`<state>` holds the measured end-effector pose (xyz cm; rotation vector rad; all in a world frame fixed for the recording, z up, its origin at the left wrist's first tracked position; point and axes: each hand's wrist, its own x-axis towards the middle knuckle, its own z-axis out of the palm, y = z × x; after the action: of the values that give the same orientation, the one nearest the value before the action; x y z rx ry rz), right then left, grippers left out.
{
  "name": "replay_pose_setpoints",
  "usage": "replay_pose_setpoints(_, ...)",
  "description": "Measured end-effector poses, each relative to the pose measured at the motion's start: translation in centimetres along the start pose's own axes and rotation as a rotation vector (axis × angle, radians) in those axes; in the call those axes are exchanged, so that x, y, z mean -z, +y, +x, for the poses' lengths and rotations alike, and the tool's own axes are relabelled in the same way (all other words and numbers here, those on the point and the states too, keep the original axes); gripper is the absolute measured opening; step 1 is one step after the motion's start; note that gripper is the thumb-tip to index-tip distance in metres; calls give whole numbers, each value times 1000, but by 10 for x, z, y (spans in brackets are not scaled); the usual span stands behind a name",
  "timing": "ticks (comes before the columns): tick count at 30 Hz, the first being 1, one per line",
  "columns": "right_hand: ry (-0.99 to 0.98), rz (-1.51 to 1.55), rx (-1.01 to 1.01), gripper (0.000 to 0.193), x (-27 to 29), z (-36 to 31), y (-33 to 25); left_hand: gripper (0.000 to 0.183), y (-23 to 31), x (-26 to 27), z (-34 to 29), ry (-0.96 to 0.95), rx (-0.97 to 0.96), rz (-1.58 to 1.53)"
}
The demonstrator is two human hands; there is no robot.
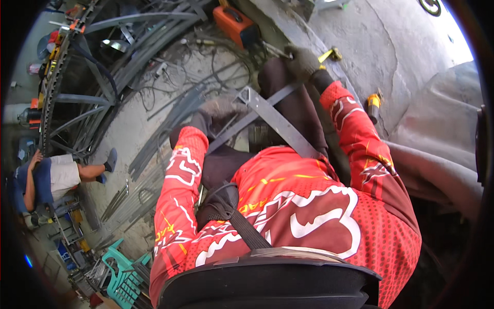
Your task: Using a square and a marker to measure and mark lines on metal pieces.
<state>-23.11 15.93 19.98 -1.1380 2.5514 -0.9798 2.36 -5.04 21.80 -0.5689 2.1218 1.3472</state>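
Across my lap lie two grey metal pieces: a long flat bar (232, 132) running slantwise, and a wider angled piece (284, 126) crossing it. My left hand (222, 107), in a dark grey work glove, is closed at the upper end of the angled piece; its fingertips are partly hidden. Farther up and right, past my knee, my gloved right hand (302, 63) is closed. A slim pale object (275, 50) sticks out to its left, its kind unclear. Just right of that hand, a yellow tape measure (335, 54) rests on the ground with some blade out.
An orange box-shaped machine (235, 26) stands ahead, with cables on the floor. Long steel bars (170, 123) and curved metal frames (139, 18) lie left. At far left is another person (56, 177). A green plastic chair (122, 278) is lower left; a yellow-black tool (374, 107) lies right.
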Motion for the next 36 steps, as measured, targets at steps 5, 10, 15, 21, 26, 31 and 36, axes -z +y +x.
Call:
replay_pose_setpoints(5,-17,-8,12,33,0,3,19,48,11,0,22,-52,67,139)
replay_pose_setpoints(10,29,-19,62,35,2,13,14,54,29,1,26,-94,-59,209)
replay_pose_setpoints(15,-27,-29,42,37,-6,23,21,50,31,0,33,-125,102,-45)
replay_pose_setpoints(21,-22,-82,-14,36,-2,32,13,57,32,5,36,-52,-107,243)
replay_pose_setpoints(26,-25,-84,9,41,-3,56,-7,61,18,11,41,-79,15,-55)
replay_pose_setpoints(31,64,-146,156,43,-25,53,9,55,-4,2,44,242,-206,413)
replay_pose_setpoints(36,61,-72,109,43,-25,47,15,54,54,8,24,-49,114,144)
